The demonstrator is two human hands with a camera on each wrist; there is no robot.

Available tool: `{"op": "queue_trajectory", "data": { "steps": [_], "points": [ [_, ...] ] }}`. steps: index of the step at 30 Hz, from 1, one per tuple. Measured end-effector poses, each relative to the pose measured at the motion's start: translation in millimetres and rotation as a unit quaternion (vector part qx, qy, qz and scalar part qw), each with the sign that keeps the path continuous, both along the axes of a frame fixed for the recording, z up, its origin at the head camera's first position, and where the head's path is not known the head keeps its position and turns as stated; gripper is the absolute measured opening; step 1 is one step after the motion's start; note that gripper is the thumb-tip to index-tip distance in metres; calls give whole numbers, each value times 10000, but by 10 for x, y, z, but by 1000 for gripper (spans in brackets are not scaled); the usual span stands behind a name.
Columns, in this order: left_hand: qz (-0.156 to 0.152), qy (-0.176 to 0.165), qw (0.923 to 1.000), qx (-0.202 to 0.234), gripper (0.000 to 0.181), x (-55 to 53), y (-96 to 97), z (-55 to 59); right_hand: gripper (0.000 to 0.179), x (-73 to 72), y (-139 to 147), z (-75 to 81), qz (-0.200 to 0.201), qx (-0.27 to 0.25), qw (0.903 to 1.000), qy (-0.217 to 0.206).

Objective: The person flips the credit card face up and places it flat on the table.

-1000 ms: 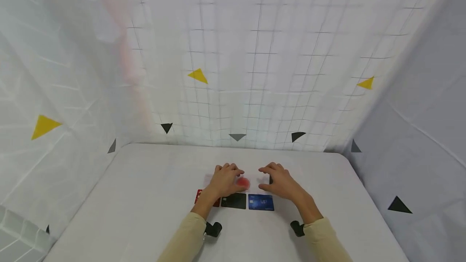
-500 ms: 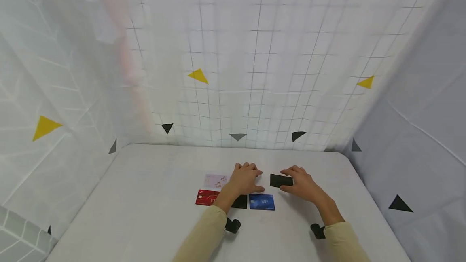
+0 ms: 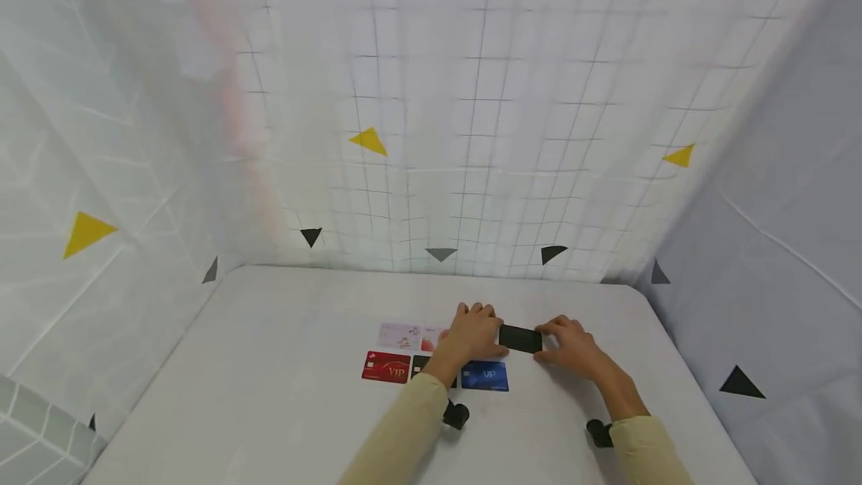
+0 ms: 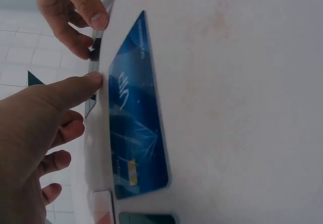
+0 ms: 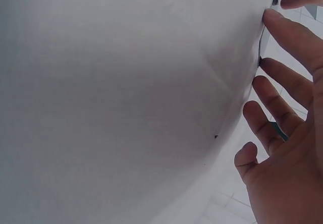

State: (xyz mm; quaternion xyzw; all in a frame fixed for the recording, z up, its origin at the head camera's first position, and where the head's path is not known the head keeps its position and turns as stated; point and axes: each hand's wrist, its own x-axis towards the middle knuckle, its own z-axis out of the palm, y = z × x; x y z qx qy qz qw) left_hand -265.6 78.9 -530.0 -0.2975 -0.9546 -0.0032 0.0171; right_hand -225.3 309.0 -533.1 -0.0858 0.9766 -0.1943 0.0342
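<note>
A black card [image 3: 521, 338] lies on the table between my two hands in the head view. My left hand [image 3: 472, 334] holds its left end, thumb at the near corner and forefinger at the far one. My right hand [image 3: 575, 348] holds the right end the same way. The left wrist view shows a blue VIP card [image 4: 135, 108] beside my left thumb [image 4: 75, 89], and a dark sliver between the right hand's fingertips. In the right wrist view, the remaining fingers [image 5: 275, 103] spread behind the thumb and the card is barely visible.
A pink floral card [image 3: 399, 335] and a partly covered card with red marks [image 3: 429, 338] lie left of my left hand. Nearer are a red VIP card [image 3: 386, 367] and a dark card [image 3: 419, 365] half hidden under the left forearm. White sheeting [image 3: 471, 133] surrounds the white table [image 3: 283, 395].
My left hand has moved right, away from the cards on the left, to the black card's left end. My right hand has moved right and settled at its right end, uncovering the card.
</note>
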Motion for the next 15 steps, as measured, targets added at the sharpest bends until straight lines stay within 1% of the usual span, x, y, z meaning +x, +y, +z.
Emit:
{"op": "queue_trajectory", "data": {
  "steps": [6,15],
  "points": [
    [19,-18,10000,-73,59,5,26,-6,51,-1,13,0,-21,-182,9998,-24],
    [0,10,9999,-159,56,-1,31,-4,50,-68,-3,8,-160,-325,9986,-382]
  ]
}}
